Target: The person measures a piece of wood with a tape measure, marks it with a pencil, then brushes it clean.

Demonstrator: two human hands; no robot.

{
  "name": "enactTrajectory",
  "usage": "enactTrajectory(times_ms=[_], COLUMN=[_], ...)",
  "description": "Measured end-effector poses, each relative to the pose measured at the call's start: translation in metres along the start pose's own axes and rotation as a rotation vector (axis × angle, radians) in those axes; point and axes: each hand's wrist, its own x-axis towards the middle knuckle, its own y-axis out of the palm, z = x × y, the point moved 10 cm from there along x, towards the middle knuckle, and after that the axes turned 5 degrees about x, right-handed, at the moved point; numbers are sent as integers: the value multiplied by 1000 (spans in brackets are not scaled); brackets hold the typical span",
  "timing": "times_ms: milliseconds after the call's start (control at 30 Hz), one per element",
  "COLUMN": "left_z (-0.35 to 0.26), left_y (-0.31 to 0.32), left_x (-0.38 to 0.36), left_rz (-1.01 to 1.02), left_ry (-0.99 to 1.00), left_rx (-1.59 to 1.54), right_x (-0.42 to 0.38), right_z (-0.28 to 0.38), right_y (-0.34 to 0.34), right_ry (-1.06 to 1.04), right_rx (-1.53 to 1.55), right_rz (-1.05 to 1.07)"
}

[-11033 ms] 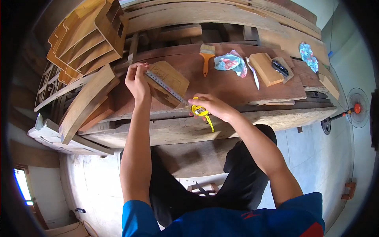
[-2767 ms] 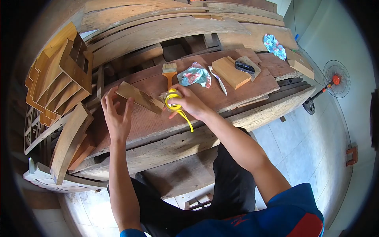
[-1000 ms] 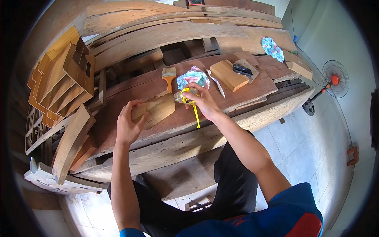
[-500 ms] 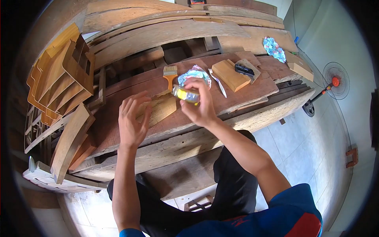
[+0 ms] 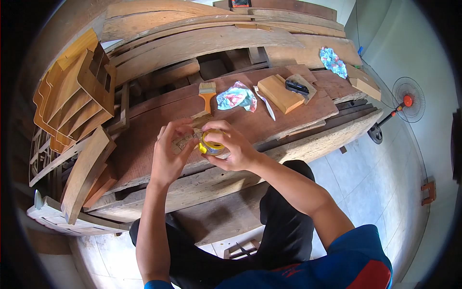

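Tape measure point(image 5: 211, 144): glossy yellow plastic case. Small board point(image 5: 190, 135): pale, matt wood. Workbench point(image 5: 298, 144): rough, weathered planks. Paintbrush point(image 5: 207, 94): orange glossy handle. Rag point(image 5: 236, 97): printed cloth.

A worktop point(image 5: 154, 159) of rough reddish planks carries a small wooden piece point(image 5: 191, 131) near its front edge. Farther back lie an orange-handled paintbrush point(image 5: 207, 94), a crumpled patterned cloth point(image 5: 236, 97), a thin pale blade-like tool point(image 5: 265, 103) and a light wooden block point(image 5: 279, 94). Just beside the block, a black tool point(image 5: 297, 86) rests on a small board point(image 5: 307, 83).
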Motion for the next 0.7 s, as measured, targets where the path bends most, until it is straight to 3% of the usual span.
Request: enactTrajectory(times_ms=[167, 367, 533, 700], left_z=[7, 64, 86, 67], left_y=[-15, -53, -61, -56], left_x=[-2, -12, -31, -33], left_rz=[-34, 26, 161, 143], left_ry=[0, -225, -299, -144], left_rx=[96, -101, 28, 252], right_x=[7, -5, -16, -28], right_z=[-3, -63, -84, -97], right_y=[-9, -55, -84, -70], right_ry=[24, 249, 354, 492], right_rx=[7, -88, -75, 8], right_rz=[23, 101, 147, 197])
